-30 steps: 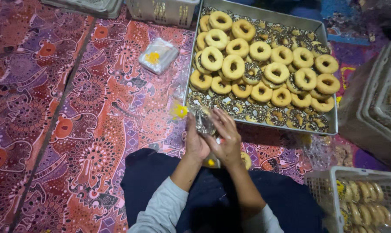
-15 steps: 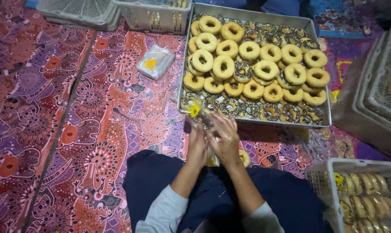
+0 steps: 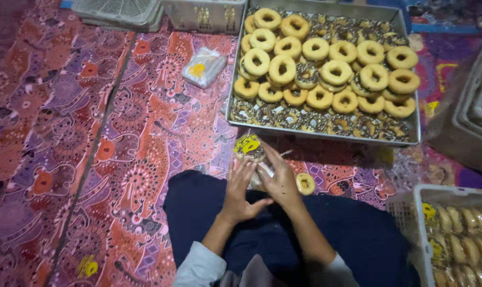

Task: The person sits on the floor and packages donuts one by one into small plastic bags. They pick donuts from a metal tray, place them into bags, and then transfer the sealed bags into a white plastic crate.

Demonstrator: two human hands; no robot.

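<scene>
metal tray (image 3: 235, 79) piled with ring donuts (image 3: 326, 64), some chocolate-topped; white crate (image 3: 411, 212) holding bagged donuts; both hands, left hand (image 3: 240, 186) and right hand (image 3: 281, 178), closed round a wrapped donut (image 3: 250, 147) above the lap; loose donut (image 3: 305, 183) beside; patterned floor mat (image 3: 118, 159)

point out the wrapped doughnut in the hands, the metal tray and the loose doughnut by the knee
wrapped doughnut (image 3: 249, 146), head view, yellow label on the wrapper
metal tray (image 3: 326, 139), head view, near rim
loose doughnut (image 3: 305, 183), head view, its ring
</scene>
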